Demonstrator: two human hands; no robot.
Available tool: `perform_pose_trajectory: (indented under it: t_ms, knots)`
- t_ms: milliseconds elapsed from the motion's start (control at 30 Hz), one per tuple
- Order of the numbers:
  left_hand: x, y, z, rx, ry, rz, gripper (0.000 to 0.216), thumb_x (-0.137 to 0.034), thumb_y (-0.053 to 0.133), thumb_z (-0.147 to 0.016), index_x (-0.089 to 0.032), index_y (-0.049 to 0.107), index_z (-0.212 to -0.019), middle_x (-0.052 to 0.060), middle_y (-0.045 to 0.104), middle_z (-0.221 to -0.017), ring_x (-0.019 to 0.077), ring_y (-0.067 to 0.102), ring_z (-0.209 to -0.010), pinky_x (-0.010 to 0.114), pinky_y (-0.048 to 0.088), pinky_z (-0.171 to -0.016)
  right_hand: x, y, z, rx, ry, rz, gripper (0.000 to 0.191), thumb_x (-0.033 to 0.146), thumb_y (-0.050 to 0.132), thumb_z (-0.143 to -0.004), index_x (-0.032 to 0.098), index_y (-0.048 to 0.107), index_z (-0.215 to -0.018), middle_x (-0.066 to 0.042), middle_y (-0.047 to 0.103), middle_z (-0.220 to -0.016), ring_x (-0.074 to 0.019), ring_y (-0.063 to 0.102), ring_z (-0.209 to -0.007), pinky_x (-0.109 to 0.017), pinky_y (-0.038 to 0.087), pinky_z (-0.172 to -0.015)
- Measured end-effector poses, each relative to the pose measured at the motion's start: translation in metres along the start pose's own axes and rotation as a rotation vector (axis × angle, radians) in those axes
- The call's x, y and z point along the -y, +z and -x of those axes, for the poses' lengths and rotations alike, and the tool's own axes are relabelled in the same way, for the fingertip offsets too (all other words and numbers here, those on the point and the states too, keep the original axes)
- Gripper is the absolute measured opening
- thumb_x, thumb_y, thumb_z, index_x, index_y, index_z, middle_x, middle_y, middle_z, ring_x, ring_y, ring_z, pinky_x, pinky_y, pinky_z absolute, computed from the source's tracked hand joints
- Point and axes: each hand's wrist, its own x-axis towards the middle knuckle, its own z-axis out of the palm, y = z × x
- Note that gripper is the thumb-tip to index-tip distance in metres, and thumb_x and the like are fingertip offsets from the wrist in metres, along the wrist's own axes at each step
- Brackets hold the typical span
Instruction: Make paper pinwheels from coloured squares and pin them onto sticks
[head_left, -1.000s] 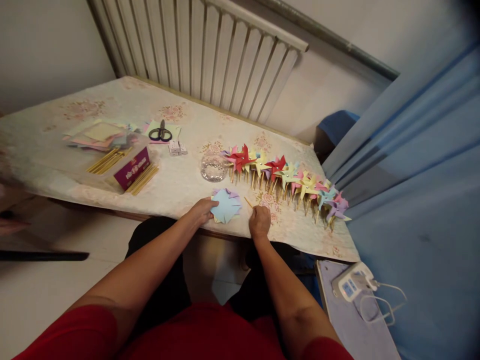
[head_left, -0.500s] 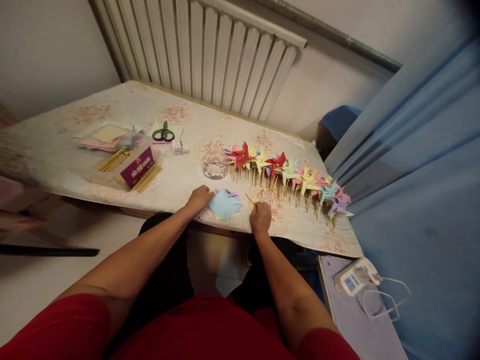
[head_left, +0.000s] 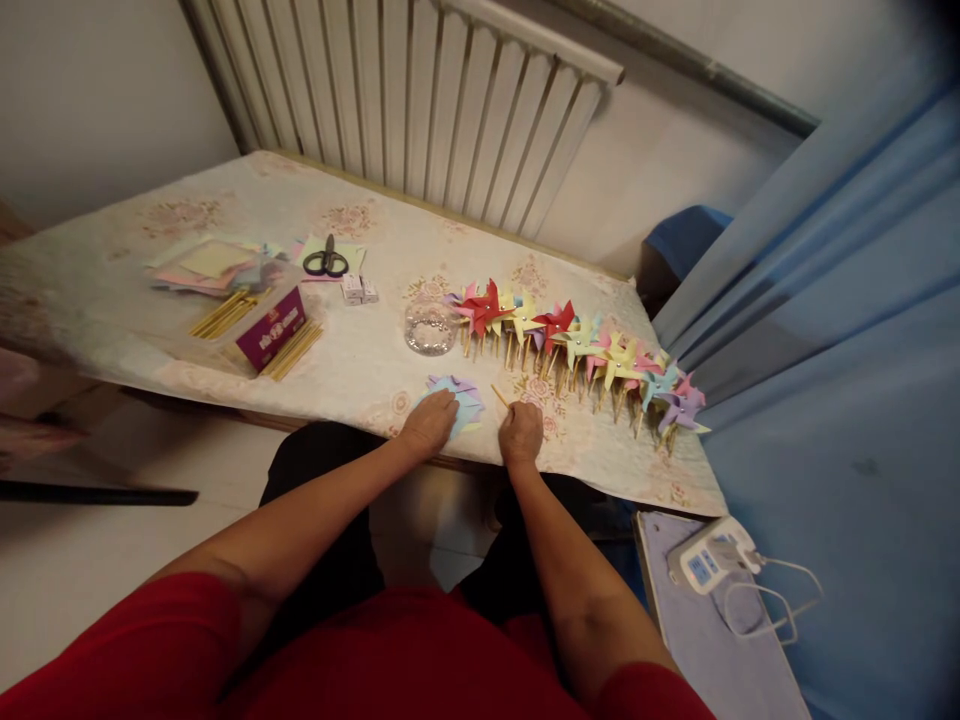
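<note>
My left hand (head_left: 429, 425) rests over the near-left part of a stack of slit paper pieces (head_left: 468, 404), light blue on top with purple showing at the far edge; whether its fingers pinch any sheet I cannot tell. My right hand (head_left: 521, 436) is clamped on a thin wooden stick (head_left: 500, 397), whose exposed end slants to the far left. Governing relation: the stack lies on the floral tablecloth (head_left: 360, 385) at the near edge, directly left of the stick and apart from it, a strip of cloth showing between. My left hand is the nearer, being in contact with the paper; it also covers part of the top piece, the one obstruction noted. Beyond the stack sits a round clear container (head_left: 429, 332) with small shiny contents. A row of paper pinwheels (head_left: 555, 322) runs from beside that container toward the near right, beyond my right hand. To the left: a clear box (head_left: 271, 328) with a purple label, sticks inside, and loose sticks (head_left: 295, 350) along its right side. Farther off: scissors (head_left: 325, 262), small white boxes (head_left: 359, 290) and paper sheets (head_left: 214, 260).
</note>
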Motion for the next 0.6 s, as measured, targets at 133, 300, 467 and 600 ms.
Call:
perform_pose_trajectory:
  t_ms: [133,300,467,600]
  knots:
    - [0.008,0.009,0.0,-0.049,0.008,-0.008,0.036,-0.022,0.043,-0.096,-0.01,0.062,-0.124,0.021,0.055,-0.14,0.0289,0.047,-0.135,0.046,0.036,-0.116,0.0,0.0,0.0,-0.011,-0.004,-0.006,0.02,0.008,0.046,-0.089,0.018,0.062,-0.084,-0.008,0.053,-0.082,-0.0249,0.045,-0.085,-0.036,0.037,-0.077]
    - [0.012,0.015,0.002,-0.071,0.022,-0.057,0.049,-0.026,0.039,-0.098,-0.01,0.052,-0.141,0.02,0.044,-0.154,0.0297,0.037,-0.145,0.048,0.026,-0.12,0.0,0.0,0.0,-0.029,-0.009,0.007,0.02,0.008,0.046,-0.089,0.019,0.062,-0.083,-0.007,0.053,-0.081,-0.0244,0.045,-0.084,-0.035,0.037,-0.077]
    - [0.008,0.012,0.0,-0.03,-0.004,-0.124,0.052,-0.028,0.038,-0.097,-0.011,0.05,-0.145,0.017,0.043,-0.156,0.0304,0.034,-0.147,0.05,0.025,-0.12,-0.001,0.001,0.001,-0.01,-0.011,0.015,0.021,0.008,0.045,-0.09,0.018,0.062,-0.084,-0.008,0.054,-0.081,-0.0247,0.045,-0.085,-0.035,0.037,-0.079]
    - [0.006,0.012,-0.001,-0.05,-0.029,-0.137,0.053,-0.03,0.038,-0.098,-0.013,0.049,-0.147,0.016,0.041,-0.158,0.0304,0.032,-0.148,0.05,0.023,-0.121,-0.002,0.0,0.001,-0.018,-0.001,-0.022,0.021,0.01,0.044,-0.091,0.018,0.063,-0.087,-0.008,0.055,-0.083,-0.025,0.045,-0.085,-0.036,0.037,-0.079]
